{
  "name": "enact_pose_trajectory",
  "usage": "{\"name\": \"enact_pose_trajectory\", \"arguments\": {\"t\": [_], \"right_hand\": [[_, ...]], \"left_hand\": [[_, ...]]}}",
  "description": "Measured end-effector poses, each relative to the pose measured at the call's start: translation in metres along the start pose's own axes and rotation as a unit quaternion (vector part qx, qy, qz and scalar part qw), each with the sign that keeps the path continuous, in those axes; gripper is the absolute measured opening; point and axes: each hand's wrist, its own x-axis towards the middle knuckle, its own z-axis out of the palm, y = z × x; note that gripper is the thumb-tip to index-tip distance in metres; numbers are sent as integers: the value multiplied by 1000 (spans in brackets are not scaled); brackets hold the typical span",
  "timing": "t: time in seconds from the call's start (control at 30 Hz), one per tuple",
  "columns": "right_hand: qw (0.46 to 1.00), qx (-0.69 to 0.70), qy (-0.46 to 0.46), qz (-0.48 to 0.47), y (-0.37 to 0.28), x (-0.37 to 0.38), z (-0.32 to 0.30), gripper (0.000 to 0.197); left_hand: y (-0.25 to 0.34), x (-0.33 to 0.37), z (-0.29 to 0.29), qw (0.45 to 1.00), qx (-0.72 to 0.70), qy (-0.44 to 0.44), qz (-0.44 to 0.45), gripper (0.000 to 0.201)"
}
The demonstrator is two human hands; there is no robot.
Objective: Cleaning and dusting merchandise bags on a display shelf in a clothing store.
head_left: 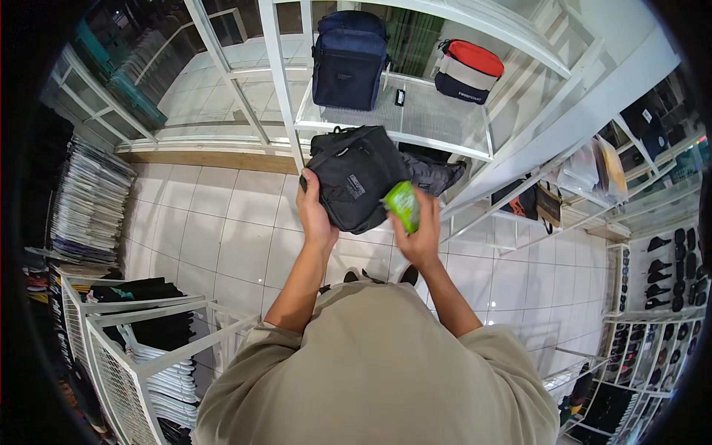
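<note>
A small black bag (pixel 357 178) is held up in front of me, tilted, below the edge of the white shelf. My left hand (pixel 317 211) grips its left side, with the thumb on the front face. Against the bag's lower right side, my right hand (pixel 418 228) holds a bright green packet (pixel 403 206) that looks like soft plastic. Behind the black bag, a dark grey patterned item (pixel 437 175) sticks out to the right; the rest of it is hidden.
On the white mesh shelf (pixel 445 124) stand a navy bag (pixel 350 63) and a red, beige and navy pouch (pixel 469 70). Folded clothes in plastic (pixel 93 200) are stacked at left. A white clothes rack (pixel 141 371) stands near left; display racks (pixel 656 326) stand at right.
</note>
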Motion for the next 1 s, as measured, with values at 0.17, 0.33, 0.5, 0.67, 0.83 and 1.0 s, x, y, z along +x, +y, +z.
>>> {"name": "enact_pose_trajectory", "arguments": {"t": [0.17, 0.33, 0.5, 0.67, 0.83, 1.0], "right_hand": [[999, 21, 8, 49, -10, -3, -5, 56], [998, 18, -38, 45, -5, -5, 5, 62], [996, 35, 70, 45, -2, 20, -1, 60], [999, -27, 29, -31, -9, 50, 16, 63], [998, -18, 49, 19, -8, 73, 7, 57], [999, -32, -4, 11, -14, 83, 10, 59]], "left_hand": [[-5, 7, -10, 999, 20, 32, 18, 67], [-5, 3, -5, 999, 5, 12, 41, 66], [-12, 6, -14, 997, 28, 40, 56, 58], [-13, -8, 1, 1000, -7, -1, 29, 53], [-23, -5, -16, 998, 52, 24, 41, 46], [-27, -13, -20, 995, 74, -17, 61, 44]]}}
